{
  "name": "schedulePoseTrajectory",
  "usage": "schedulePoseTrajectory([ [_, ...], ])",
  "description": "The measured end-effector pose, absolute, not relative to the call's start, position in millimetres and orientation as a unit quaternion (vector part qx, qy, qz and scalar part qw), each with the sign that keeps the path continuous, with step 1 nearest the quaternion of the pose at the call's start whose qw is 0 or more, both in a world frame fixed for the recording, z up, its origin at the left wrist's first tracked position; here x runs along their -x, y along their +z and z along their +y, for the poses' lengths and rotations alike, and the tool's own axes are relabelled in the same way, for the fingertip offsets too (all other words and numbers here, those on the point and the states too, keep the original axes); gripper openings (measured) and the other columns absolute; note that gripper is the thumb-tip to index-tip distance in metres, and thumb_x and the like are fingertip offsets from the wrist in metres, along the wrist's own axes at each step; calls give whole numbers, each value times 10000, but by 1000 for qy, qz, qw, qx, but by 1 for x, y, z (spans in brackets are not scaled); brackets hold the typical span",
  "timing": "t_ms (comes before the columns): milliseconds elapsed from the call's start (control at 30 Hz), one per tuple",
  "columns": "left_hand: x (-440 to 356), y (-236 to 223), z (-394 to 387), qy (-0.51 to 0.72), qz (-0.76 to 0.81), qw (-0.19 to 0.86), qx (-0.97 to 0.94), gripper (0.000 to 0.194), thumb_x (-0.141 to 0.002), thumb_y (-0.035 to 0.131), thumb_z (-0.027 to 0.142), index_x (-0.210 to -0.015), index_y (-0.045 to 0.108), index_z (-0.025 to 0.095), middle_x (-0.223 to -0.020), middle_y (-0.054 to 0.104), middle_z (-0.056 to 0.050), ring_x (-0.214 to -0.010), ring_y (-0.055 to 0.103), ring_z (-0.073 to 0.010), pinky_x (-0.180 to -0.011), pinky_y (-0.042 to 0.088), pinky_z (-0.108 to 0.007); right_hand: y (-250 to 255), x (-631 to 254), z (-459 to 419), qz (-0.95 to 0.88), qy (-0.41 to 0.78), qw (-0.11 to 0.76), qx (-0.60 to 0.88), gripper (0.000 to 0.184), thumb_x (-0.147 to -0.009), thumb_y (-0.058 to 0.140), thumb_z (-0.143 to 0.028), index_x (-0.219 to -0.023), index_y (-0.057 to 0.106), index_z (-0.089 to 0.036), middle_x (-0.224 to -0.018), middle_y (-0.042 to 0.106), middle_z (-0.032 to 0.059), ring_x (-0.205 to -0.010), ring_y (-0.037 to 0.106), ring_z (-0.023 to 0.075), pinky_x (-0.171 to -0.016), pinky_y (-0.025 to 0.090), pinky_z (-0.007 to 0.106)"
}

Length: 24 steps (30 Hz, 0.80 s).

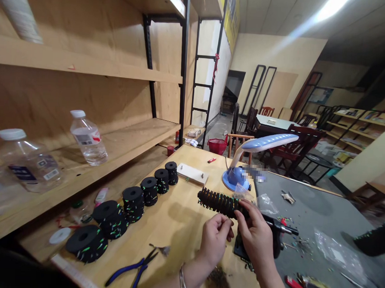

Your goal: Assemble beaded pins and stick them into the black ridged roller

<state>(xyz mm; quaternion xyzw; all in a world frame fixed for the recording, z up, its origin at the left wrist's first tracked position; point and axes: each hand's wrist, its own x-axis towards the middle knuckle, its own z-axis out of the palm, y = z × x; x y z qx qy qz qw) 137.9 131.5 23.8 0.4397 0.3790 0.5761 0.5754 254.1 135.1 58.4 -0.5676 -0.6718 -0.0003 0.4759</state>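
Observation:
My right hand (255, 233) wraps around the end of a black spiked cylinder (218, 203), which is studded with short bristle-like tips and sits on a metal rod. My left hand (215, 239) is just below it, fingers pinched together, and nothing shows clearly between them. A black clamp stand (273, 234) holds the rod's far end, partly hidden behind my right hand. Along the wooden workbench (178, 229) stands a row of several black foam rolls (133, 203) with green-flecked sides. Blue-handled pliers (131, 269) lie near my left forearm.
A white board with two bolts (192, 173) and a blue desk lamp (239, 176) stand beyond my hands. To the right, a grey mat (305, 210) holds scattered small parts, a clear plastic bag (338, 255) and a red lighter (296, 287). Plastic bottles (88, 137) stand on the left shelf.

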Motion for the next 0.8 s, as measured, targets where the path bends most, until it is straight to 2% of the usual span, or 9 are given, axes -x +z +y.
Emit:
schedulePoseTrajectory([
  [167,-138,20,133,568,387,554,-469,295,-841,585,416,-705,557,156,-550,554,11,-512,511,-117,-517,394,-223,61,-261,138,-679,11,473,561,282,-898,515,-366,-1062,679,-207,-1117,729,115,-1013,691,262,-851,562,386],
  [333,-138,24,132,565,403,514,-504,258,-877,534,355,-713,568,159,-565,553,6,-543,522,-124,-530,394,-217,69,-263,139,-695,-6,433,574,281,-893,509,-373,-1061,687,-233,-1064,753,85,-968,710,257,-818,575,366],
  [400,-138,25,132,567,413,497,-511,258,-886,514,333,-696,557,165,-565,547,7,-543,515,-122,-529,390,-215,72,-261,135,-693,-35,429,578,278,-887,521,-381,-1058,677,-226,-1109,732,99,-946,712,253,-761,582,341],
  [500,-138,24,131,568,416,479,-524,266,-893,497,316,-671,530,171,-570,532,10,-543,493,-118,-526,381,-213,74,-256,128,-692,-59,429,577,244,-886,528,-400,-985,665,-224,-1131,705,102,-709,717,196,-584,569,284],
  [567,-138,22,131,566,417,473,-531,271,-895,491,314,-665,518,174,-580,526,11,-547,481,-116,-522,374,-211,76,-252,126,-703,-65,421,570,218,-888,526,-396,-925,659,-228,-1093,708,90,-621,693,171,-553,555,276],
  [667,-137,20,131,561,421,468,-537,275,-899,485,317,-664,514,176,-586,528,9,-545,477,-115,-515,364,-209,79,-249,128,-714,-80,404,566,198,-894,508,-363,-875,658,-235,-1035,718,76,-710,708,192,-591,554,276],
  [800,-135,21,132,556,421,460,-550,281,-901,485,313,-654,507,182,-568,516,19,-536,477,-112,-516,357,-205,82,-247,130,-715,-99,393,570,208,-902,487,-339,-843,663,-245,-1006,725,60,-760,715,193,-554,529,250],
])
